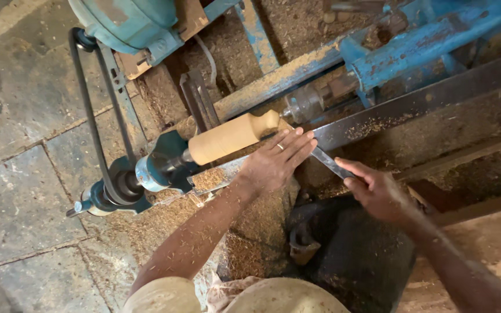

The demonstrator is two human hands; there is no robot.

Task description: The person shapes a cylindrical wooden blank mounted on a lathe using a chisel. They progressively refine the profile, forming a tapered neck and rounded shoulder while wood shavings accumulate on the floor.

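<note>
A pale wooden cylinder (230,137) with a rounded knob end is mounted in a blue lathe (163,165). My left hand (275,162) lies flat over a metal chisel (326,160), fingers together, pressing its blade down on the dark steel tool rest (413,101) close to the knob end of the wood. My right hand (378,191) grips the chisel's rear end, lower right. Sawdust speckles both forearms. The chisel tip is hidden under my left fingers.
A black drive belt (91,110) runs from the pulley (114,188) up to a teal motor (126,23). Blue lathe bed rails (424,37) cross the upper right. Sawdust heaps lie under the lathe. Stone floor slabs (18,191) are at left, a wooden board (500,237) at right.
</note>
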